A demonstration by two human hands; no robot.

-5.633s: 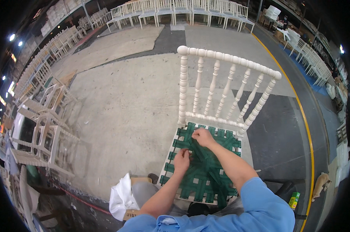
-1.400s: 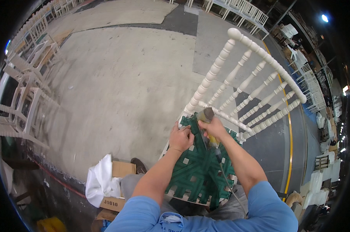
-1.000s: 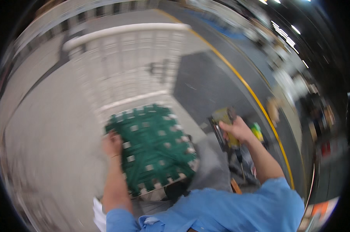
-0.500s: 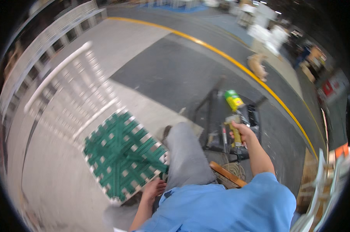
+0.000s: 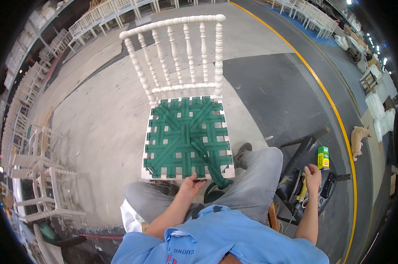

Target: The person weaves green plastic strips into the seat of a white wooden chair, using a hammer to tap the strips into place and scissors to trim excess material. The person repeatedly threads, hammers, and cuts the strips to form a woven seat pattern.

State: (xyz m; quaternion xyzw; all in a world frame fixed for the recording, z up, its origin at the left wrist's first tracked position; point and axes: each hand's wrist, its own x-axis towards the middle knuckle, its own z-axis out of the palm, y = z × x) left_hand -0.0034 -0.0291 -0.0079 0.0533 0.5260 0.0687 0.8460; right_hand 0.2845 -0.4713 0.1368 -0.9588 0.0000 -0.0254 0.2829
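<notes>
A white chair (image 5: 220,57) with turned back spindles stands in front of me. Its seat is woven with green webbing (image 5: 181,136), and a loose green strap (image 5: 214,165) trails over the front edge towards my knees. My left hand (image 5: 190,188) is closed at the seat's front rail, next to something dark between the fingers that I cannot make out. My right hand (image 5: 312,177) is over a black stool (image 5: 302,149) on the right, with its fingers apart and slightly bent. Just left of it lies a yellow-handled tool (image 5: 302,189), which it does not grip.
A green and yellow box (image 5: 323,157) and a black object (image 5: 327,185) sit on the stool. A tan animal (image 5: 358,141) lies beyond the yellow floor line (image 5: 329,97). White chair frames (image 5: 42,176) stand at left, with rows of chairs (image 5: 106,15) farther back.
The view has swung so the chair is nearer the middle and upright. My right hand, earlier wrapped round the yellow-handled tool, has let it go on the stool. My left hand stays at the seat edge.
</notes>
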